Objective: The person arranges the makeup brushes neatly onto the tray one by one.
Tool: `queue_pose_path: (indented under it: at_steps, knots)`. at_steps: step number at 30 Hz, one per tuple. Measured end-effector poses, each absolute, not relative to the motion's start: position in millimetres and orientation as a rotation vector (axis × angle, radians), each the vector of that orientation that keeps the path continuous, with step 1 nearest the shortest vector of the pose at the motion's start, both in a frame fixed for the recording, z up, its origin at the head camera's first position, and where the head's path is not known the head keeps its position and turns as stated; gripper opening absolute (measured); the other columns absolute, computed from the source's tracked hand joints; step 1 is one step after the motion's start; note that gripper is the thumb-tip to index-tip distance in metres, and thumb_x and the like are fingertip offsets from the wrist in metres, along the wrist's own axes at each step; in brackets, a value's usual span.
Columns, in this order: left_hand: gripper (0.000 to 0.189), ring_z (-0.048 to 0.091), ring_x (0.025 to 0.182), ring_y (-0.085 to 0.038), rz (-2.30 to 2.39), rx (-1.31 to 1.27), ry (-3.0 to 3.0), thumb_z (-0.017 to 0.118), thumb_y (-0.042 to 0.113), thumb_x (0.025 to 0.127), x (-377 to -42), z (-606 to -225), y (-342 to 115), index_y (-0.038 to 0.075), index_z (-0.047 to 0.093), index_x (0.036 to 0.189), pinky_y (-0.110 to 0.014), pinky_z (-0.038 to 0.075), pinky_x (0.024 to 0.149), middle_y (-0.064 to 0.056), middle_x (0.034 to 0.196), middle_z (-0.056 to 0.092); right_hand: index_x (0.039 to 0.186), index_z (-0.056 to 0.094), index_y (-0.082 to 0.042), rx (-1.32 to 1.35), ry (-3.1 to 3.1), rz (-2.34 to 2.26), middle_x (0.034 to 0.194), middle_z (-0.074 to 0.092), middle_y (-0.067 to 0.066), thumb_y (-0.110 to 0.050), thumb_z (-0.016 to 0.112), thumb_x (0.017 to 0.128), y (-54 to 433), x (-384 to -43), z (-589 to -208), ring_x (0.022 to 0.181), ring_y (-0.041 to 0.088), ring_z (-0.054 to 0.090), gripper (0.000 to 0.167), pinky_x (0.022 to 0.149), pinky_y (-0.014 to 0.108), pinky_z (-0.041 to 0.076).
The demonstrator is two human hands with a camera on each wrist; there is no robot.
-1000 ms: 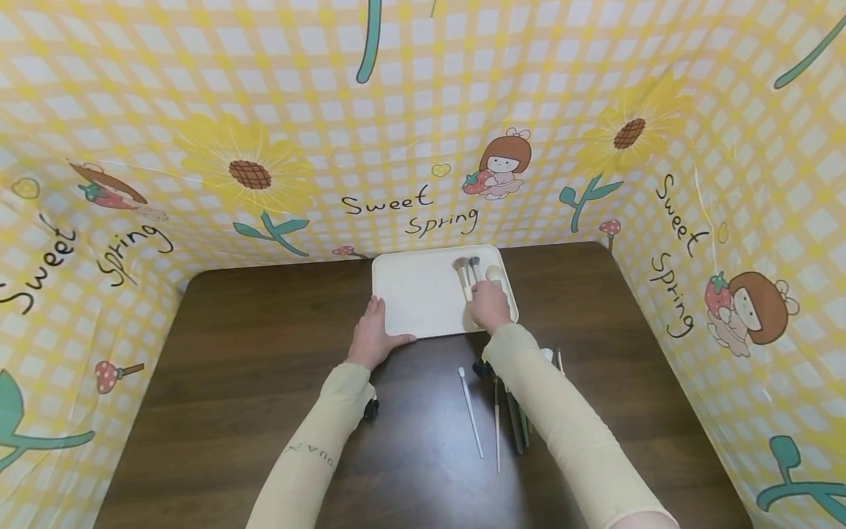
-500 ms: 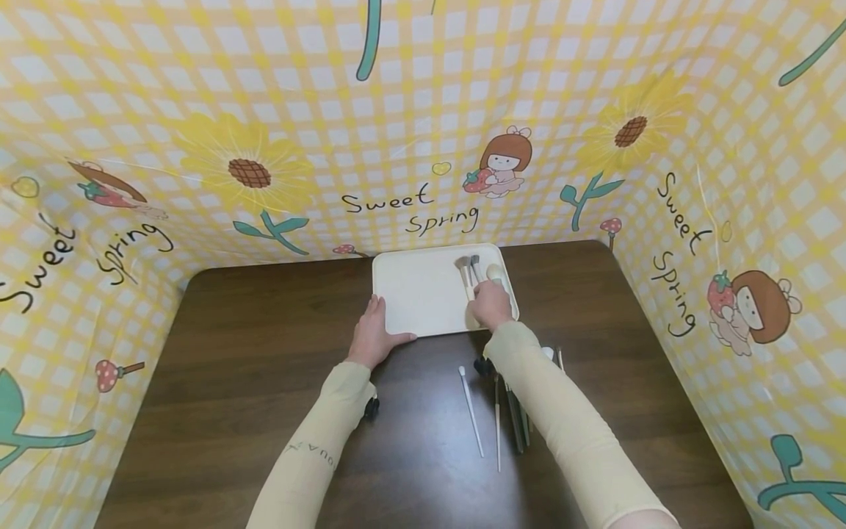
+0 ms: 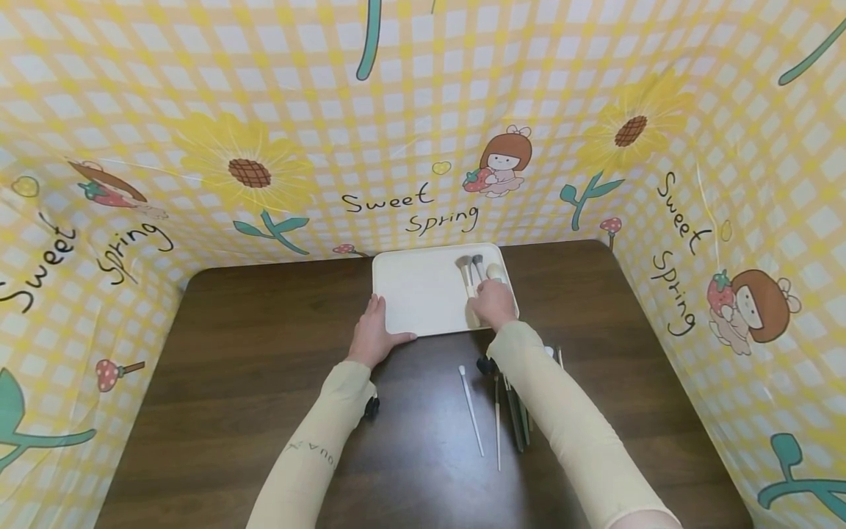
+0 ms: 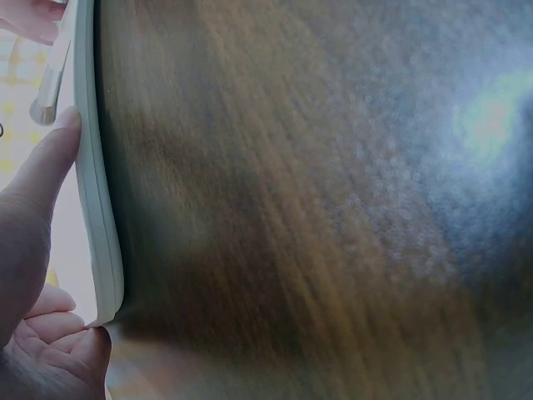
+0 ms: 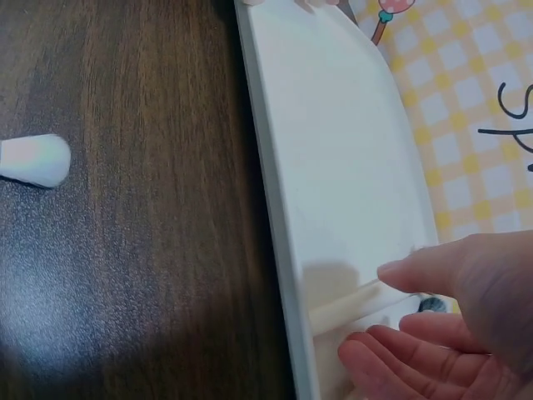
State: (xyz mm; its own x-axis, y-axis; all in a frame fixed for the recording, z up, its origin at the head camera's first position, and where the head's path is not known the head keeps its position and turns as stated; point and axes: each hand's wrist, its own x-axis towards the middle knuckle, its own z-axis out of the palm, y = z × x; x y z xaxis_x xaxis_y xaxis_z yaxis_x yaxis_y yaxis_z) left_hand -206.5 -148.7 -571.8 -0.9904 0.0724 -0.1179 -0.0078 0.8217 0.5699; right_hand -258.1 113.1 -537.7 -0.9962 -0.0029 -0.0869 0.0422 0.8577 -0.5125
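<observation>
A shallow white tray [image 3: 419, 290] lies at the far edge of the table. At its near left corner my left hand [image 3: 372, 336] holds it, thumb [image 4: 60, 154] along the front rim and fingers against the left side. Over the tray's right end, my right hand [image 3: 494, 303] reaches onto several makeup brushes. A broad brown-bristled brush [image 3: 465, 264], a smaller dark-bristled brush [image 3: 478, 260] and a pale-tipped brush [image 3: 494, 272] show beyond the fingers. In the right wrist view, thumb and fingers stand apart with a cream handle [image 5: 346, 308] between them; fingers are loosely bent.
On the dark wooden table [image 3: 264, 367] in front of the tray lie a thin white brush [image 3: 471, 411], a slim brown-handled brush [image 3: 498, 426] and several dark-handled brushes [image 3: 514, 422], partly under my right sleeve. A yellow checked cloth [image 3: 396, 147] walls the back and sides.
My right hand has shifted slightly to the right, and the dark-bristled brush has shifted a little with it. The left hand and tray stay in place.
</observation>
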Motion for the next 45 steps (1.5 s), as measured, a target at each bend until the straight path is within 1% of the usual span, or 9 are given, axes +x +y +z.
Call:
queue_pose_path:
  at_steps: [2,5,7,13,23,27,32,40,45]
  knots:
    - [0.117,0.022,0.149,-0.040,0.903,0.049,2.866,0.087,0.049,0.079,-206.5,-571.3,-148.7,-0.010,0.023,0.156,-0.050,0.030,0.116,-0.030,0.163,0.017,0.093,0.069,0.005,0.046,2.947,-0.835,0.083,0.066,0.014,-0.014,0.065,0.085,114.0,-256.9,-535.3,0.078,0.033,0.062,0.021,0.072,0.044,0.051]
    - [0.117,0.022,0.149,-0.041,0.903,0.053,2.864,0.087,0.049,0.079,-206.2,-571.2,-148.6,-0.011,0.023,0.156,-0.051,0.030,0.115,-0.030,0.163,0.017,0.120,0.070,0.003,0.083,2.944,-0.897,0.111,0.071,0.021,-0.019,0.069,0.088,115.9,-254.6,-530.1,0.101,0.041,0.066,0.039,0.086,0.050,0.053]
    - [0.117,0.022,0.149,-0.041,0.901,0.052,2.861,0.087,0.049,0.079,-206.2,-571.5,-148.5,-0.010,0.023,0.157,-0.051,0.030,0.115,-0.030,0.163,0.017,0.125,0.069,0.003,0.091,2.930,-0.931,0.112,0.071,0.021,-0.020,0.070,0.089,117.5,-252.8,-526.1,0.103,0.042,0.066,0.043,0.088,0.050,0.053]
    - [0.117,0.022,0.149,-0.041,0.899,0.046,2.859,0.087,0.049,0.079,-206.4,-571.7,-148.5,-0.010,0.023,0.157,-0.051,0.030,0.115,-0.030,0.163,0.017,0.129,0.066,0.002,0.081,2.926,-1.014,0.100,0.074,0.014,-0.021,0.070,0.091,122.8,-246.0,-516.2,0.097,0.035,0.068,0.045,0.086,0.048,0.053]
    - [0.116,0.023,0.148,-0.042,0.906,0.046,2.871,0.088,0.047,0.078,-205.2,-571.8,-147.7,-0.010,0.024,0.156,-0.052,0.030,0.115,-0.030,0.162,0.018,0.133,0.064,0.000,0.057,2.904,-1.084,0.114,0.072,0.019,-0.027,0.068,0.093,129.4,-232.1,-502.0,0.105,0.037,0.066,0.048,0.091,0.050,0.050]
    - [0.116,0.023,0.149,-0.041,0.913,0.047,2.873,0.088,0.047,0.078,-205.1,-571.2,-147.6,-0.010,0.024,0.156,-0.051,0.030,0.115,-0.030,0.162,0.018,0.133,0.064,0.000,0.038,2.910,-1.127,0.114,0.073,0.018,-0.031,0.070,0.094,131.8,-226.4,-498.5,0.107,0.036,0.067,0.050,0.093,0.051,0.050]
    - [0.116,0.023,0.149,-0.041,0.921,0.050,2.876,0.088,0.047,0.079,-205.2,-572.6,-148.7,-0.011,0.024,0.156,-0.052,0.030,0.115,-0.031,0.162,0.017,0.130,0.066,0.000,-0.004,2.924,-1.178,0.110,0.073,0.017,-0.032,0.072,0.093,135.0,-217.0,-495.8,0.102,0.031,0.070,0.049,0.090,0.049,0.051]
    - [0.117,0.023,0.148,-0.042,0.934,0.058,2.873,0.087,0.048,0.079,-203.8,-573.8,-148.8,-0.011,0.023,0.156,-0.053,0.030,0.114,-0.030,0.163,0.016,0.133,0.063,0.003,-0.047,2.828,-1.224,0.118,0.070,0.021,-0.030,0.074,0.093,139.0,-192.6,-487.6,0.103,0.033,0.071,0.052,0.090,0.049,0.053]
    - [0.117,0.023,0.149,-0.042,0.925,0.055,2.872,0.087,0.048,0.079,-204.6,-572.6,-148.6,-0.010,0.022,0.157,-0.052,0.030,0.115,-0.030,0.163,0.015,0.131,0.064,0.003,-0.070,2.784,-1.187,0.120,0.070,0.020,-0.032,0.075,0.092,140.7,-177.4,-489.5,0.104,0.032,0.071,0.053,0.089,0.048,0.054]
